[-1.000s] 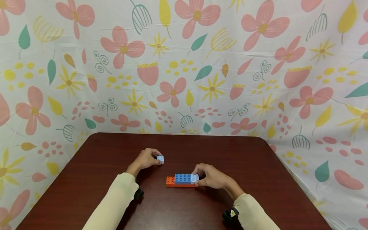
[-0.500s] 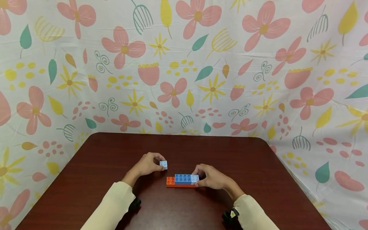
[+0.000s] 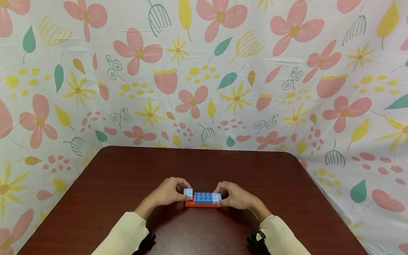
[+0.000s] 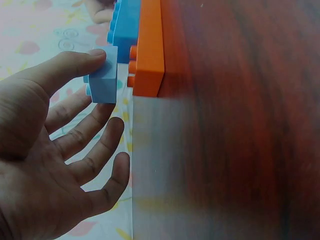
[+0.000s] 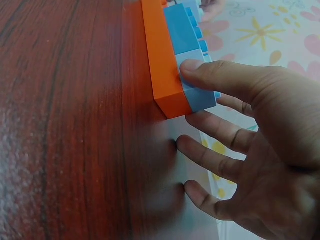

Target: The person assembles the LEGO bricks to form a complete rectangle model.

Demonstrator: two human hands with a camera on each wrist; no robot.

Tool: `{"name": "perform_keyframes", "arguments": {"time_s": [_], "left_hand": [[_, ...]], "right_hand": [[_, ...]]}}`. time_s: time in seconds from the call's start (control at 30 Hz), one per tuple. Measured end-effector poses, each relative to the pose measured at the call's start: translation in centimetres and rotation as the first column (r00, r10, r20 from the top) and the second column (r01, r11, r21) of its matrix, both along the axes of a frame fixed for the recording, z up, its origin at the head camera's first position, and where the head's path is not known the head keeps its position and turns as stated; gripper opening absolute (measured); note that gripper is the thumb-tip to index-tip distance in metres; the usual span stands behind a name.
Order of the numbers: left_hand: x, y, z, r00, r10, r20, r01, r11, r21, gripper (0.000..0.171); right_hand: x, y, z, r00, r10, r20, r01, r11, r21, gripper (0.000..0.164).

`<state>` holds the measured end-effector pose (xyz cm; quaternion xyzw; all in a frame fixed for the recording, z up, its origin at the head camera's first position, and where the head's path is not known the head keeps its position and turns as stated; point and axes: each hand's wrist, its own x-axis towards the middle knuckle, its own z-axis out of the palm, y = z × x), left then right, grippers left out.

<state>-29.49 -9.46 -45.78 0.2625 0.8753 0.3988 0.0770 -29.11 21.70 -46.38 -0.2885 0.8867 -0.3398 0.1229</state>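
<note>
A long orange brick (image 3: 204, 205) lies on the table with a blue brick (image 3: 203, 197) on its middle and a light-blue brick (image 3: 216, 197) on its right end. My right hand (image 3: 238, 196) pinches that light-blue brick between thumb and fingers. Between the thumb and fingers of my left hand (image 3: 166, 192) is another small light-blue brick (image 4: 104, 77), held over the orange brick's left end. In the left wrist view a narrow gap shows between this brick and the orange studs (image 4: 131, 67). The remaining fingers of both hands are spread loosely.
The dark red-brown wooden table (image 3: 204, 233) extends round the bricks on all sides. Behind it and along its sides hangs a white cloth (image 3: 204, 85) printed with flowers and leaves. Black straps (image 3: 256, 238) sit at both wrists.
My left hand has brought its light-blue brick rightward and nearer, from behind the stack to above the orange brick's left end. The right hand keeps its hold in the same place.
</note>
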Motion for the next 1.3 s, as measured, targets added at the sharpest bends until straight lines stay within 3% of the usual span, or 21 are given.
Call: {"name": "perform_keyframes", "arguments": {"time_s": [0.4,1.3], "left_hand": [[0.6,0.4,-0.7,0.999,-0.024,-0.032,0.023,1.000,-0.020,0.028],[0.7,0.8,-1.4,1.000,0.017,-0.010,-0.016,1.000,0.017,0.024]], "right_hand": [[0.1,0.0,-0.4,0.996,0.038,-0.077,-0.039,0.999,-0.011,0.025],[0.1,0.1,-0.3,0.999,0.015,-0.037,-0.015,1.000,-0.005,0.023]]}}
